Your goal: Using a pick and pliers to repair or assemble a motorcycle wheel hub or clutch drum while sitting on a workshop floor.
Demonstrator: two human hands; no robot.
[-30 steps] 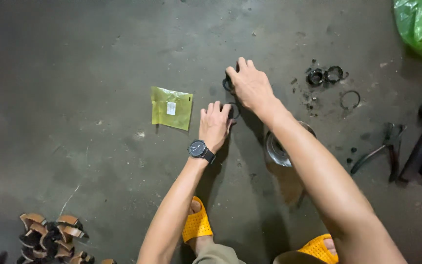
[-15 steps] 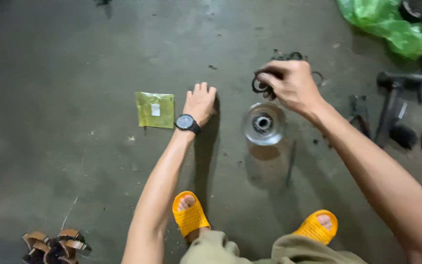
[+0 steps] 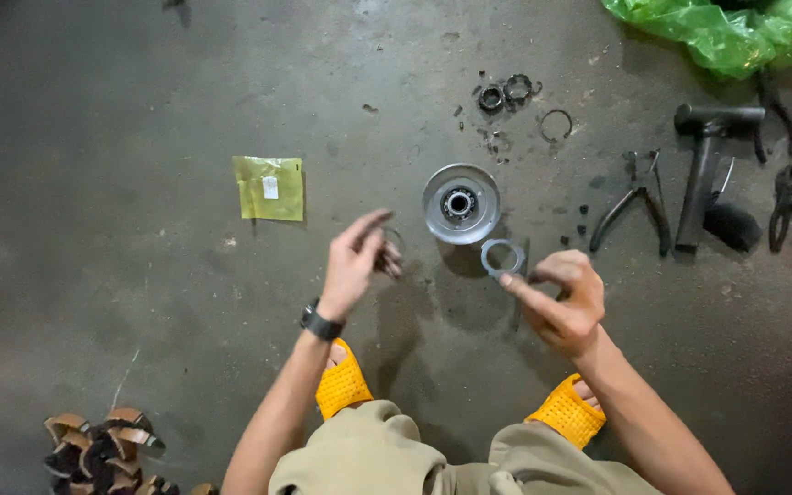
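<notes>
Fingers (image 3: 517, 290) of the right hand (image 3: 561, 302) pinch a thin flat metal ring (image 3: 502, 258) by its lower edge, thumb and forefinger closed on it, ring held face-up just above the floor (image 3: 139, 119). Left hand (image 3: 356, 263) raised beside it, fingers (image 3: 366, 225) loosely curled around a small dark ring-shaped part (image 3: 390, 250); motion blur, so the part's exact shape cannot be told. Black wristwatch (image 3: 321, 324) on the left wrist. Just beyond the held metal ring, resting on the concrete floor: round grey pulley-like disc (image 3: 460, 203) with a bearing in its centre. Further out, behind the disc: cluster of small dark rings and bearings (image 3: 504, 93), with a wire snap ring (image 3: 555, 125) beside them, amid black grit. Right of the disc: pliers (image 3: 639, 203), handles open; then a black hammer-like tool (image 3: 703, 165) and further dark tools at the frame edge. Green plastic bag (image 3: 735, 32) at top right. Left of the hands, well apart: flat yellow-green packet (image 3: 270, 188) with a white label. Near side: yellow sandals (image 3: 343, 385) on both feet, khaki trousers. Bottom left corner: pile of brown curved parts (image 3: 103, 445).
</notes>
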